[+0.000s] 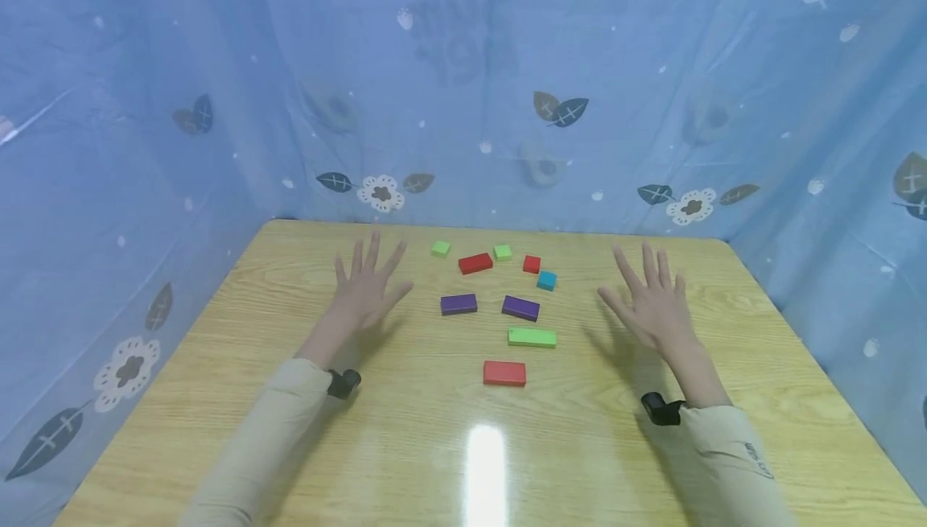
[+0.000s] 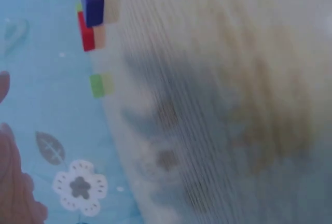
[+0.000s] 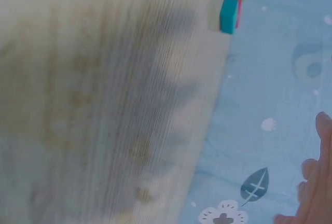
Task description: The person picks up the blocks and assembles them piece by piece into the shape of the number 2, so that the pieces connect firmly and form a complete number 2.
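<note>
My left hand [image 1: 360, 295] hovers over the table's left half, fingers spread and holding nothing. On the other side my right hand [image 1: 655, 308] is held the same way, its shadow on the wood. Between them lie several coloured blocks. Nearest the left hand is a purple block [image 1: 459, 304]; a second purple block [image 1: 521, 308] lies to its right. A blue block [image 1: 546, 280] is the closest to the right hand, beside a small red block [image 1: 532, 264]. Toward me are a long green block [image 1: 532, 338] and a red block [image 1: 504, 373].
At the back lie two small green blocks, one at left [image 1: 440, 248] and another [image 1: 503, 253], with a dark red block [image 1: 475, 263] between them. A patterned blue curtain [image 1: 463, 125] hangs behind and beside the wooden table [image 1: 405, 446]. Light glares off its front.
</note>
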`<control>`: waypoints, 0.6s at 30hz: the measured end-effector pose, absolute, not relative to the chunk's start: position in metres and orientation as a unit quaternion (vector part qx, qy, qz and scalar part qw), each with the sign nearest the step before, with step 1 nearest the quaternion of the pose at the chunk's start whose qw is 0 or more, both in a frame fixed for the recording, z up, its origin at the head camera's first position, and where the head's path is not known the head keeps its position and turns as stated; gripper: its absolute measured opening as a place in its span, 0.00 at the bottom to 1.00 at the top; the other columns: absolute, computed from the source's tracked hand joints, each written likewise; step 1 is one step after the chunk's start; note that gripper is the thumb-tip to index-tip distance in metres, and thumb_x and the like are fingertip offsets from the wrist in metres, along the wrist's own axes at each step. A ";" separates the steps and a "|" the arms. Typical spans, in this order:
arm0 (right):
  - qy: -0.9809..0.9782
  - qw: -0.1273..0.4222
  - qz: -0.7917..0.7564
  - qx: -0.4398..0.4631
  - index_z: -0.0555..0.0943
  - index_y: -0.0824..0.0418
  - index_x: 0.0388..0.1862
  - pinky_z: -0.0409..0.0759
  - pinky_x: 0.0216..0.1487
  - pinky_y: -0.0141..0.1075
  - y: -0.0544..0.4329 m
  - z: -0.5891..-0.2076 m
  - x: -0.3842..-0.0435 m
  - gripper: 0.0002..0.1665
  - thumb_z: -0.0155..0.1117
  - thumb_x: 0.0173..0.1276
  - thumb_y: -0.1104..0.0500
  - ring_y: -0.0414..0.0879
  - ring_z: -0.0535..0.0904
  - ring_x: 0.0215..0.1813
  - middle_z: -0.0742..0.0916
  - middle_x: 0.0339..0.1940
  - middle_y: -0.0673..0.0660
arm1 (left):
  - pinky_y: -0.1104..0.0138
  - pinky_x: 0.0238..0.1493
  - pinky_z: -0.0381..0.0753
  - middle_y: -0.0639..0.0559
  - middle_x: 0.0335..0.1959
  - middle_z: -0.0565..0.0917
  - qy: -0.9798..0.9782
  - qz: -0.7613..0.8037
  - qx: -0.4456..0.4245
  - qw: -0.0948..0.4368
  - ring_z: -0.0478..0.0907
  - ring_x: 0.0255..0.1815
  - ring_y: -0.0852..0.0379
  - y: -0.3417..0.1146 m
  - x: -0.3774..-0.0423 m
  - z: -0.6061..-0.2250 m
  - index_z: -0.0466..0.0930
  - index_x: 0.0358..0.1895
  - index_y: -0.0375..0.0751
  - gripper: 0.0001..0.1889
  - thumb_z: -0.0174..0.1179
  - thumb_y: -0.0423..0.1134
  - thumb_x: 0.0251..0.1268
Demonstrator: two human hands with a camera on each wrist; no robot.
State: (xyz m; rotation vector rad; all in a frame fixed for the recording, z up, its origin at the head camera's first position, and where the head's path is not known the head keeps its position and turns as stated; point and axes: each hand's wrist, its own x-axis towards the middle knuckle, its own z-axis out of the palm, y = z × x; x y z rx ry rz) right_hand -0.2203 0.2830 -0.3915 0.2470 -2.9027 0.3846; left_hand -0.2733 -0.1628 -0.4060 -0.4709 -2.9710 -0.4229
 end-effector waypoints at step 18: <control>-0.884 0.045 0.420 0.199 0.62 0.53 0.74 0.64 0.64 0.31 0.297 -0.411 -0.174 0.26 0.42 0.79 0.58 0.50 0.63 0.71 0.68 0.72 0.59 | 0.52 0.71 0.51 0.51 0.75 0.58 -0.892 -0.306 -0.326 -0.059 0.51 0.75 0.48 -0.164 -0.240 -0.403 0.56 0.75 0.52 0.32 0.42 0.60 0.73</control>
